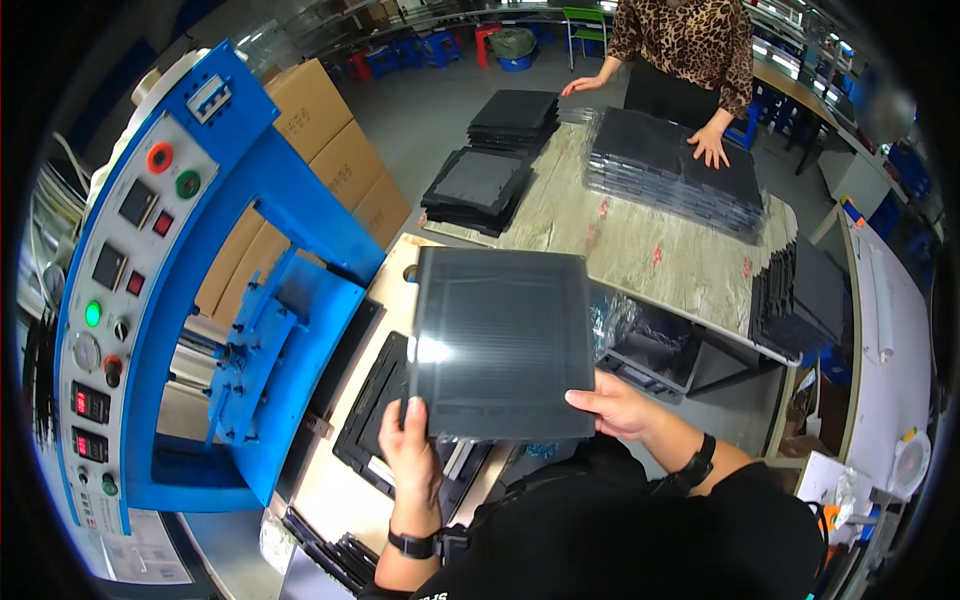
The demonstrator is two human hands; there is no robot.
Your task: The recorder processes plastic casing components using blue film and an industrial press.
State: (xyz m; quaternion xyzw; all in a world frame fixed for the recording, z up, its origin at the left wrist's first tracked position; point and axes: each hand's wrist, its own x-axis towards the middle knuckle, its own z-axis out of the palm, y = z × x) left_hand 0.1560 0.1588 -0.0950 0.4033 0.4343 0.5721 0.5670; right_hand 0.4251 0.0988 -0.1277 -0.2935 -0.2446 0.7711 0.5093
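Note:
A flat, glossy black panel [500,350], nearly square, is held up in front of me and catches a bright reflection on its left part. My left hand [410,455] grips its lower left corner. At the lower right edge, my right hand [615,405] pinches it with the thumb on top; the fingers beneath are hidden. Partly covered by the panel, a black frame-like fixture [370,415] lies on a pale wooden board [340,440]. Both wrists wear black bands.
At left stands a blue press machine [250,380] with a control panel, cardboard boxes [335,150] behind it. A wood-patterned table [640,235] carries stacks of black panels [480,185] and a film-wrapped stack [670,170]. Across it, a co-worker's hand [710,145] rests on that stack.

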